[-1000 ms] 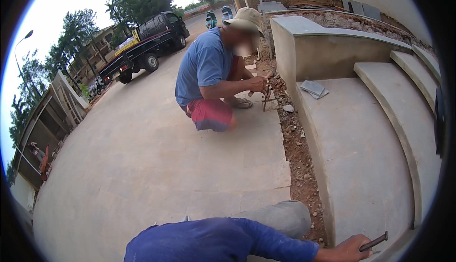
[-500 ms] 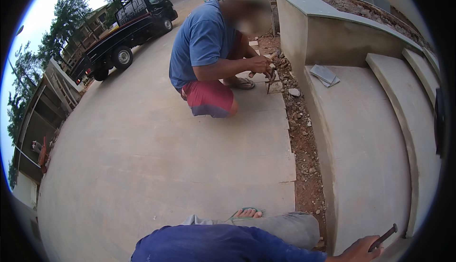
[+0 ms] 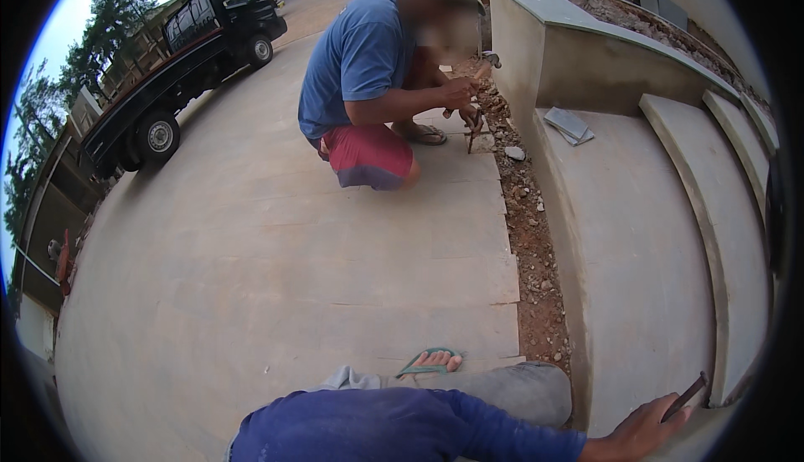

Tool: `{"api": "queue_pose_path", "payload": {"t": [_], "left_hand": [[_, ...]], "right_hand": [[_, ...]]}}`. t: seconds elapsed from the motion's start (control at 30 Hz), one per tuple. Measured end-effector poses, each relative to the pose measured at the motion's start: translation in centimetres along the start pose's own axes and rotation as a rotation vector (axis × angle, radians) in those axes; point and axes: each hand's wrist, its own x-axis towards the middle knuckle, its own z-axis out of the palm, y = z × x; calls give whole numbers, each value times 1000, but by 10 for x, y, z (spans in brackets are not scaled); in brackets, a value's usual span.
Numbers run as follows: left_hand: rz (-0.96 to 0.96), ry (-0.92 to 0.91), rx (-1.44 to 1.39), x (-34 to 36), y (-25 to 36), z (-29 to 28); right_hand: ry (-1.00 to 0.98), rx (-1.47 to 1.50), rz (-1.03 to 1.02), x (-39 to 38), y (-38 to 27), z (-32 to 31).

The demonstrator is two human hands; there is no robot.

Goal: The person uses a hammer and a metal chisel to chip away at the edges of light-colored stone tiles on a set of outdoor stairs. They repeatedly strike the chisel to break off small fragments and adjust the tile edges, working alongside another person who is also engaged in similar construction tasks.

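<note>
Your left grip is clenched round a dark rod, flared end up and tilted to the right; its lower end is hidden. Your right grip is out of view, so you cannot tell its state from here. The rod is at the lower right, over the near part of the step; you cannot tell whether your knuckles touch the step.

Beyond your knee, the paving looks laid up to a ragged edge. The strip between it and the step looks unfinished, with soil and stones showing. Loose tiles lie on the step's far end. Farther off, a co-worker squats, holding a bar upright at that edge.
</note>
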Motion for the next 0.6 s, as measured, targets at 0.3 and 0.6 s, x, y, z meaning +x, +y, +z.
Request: {"api": "queue_pose_path", "payload": {"t": [0.3,0.6], "left_hand": [[-176,-125,-321,-11,-20,1],[116,-182,-4,-17,-31,14]], "right_hand": [[115,-149,-219,-12,-13,-24],[156,121,47,-20,17,16]]}}
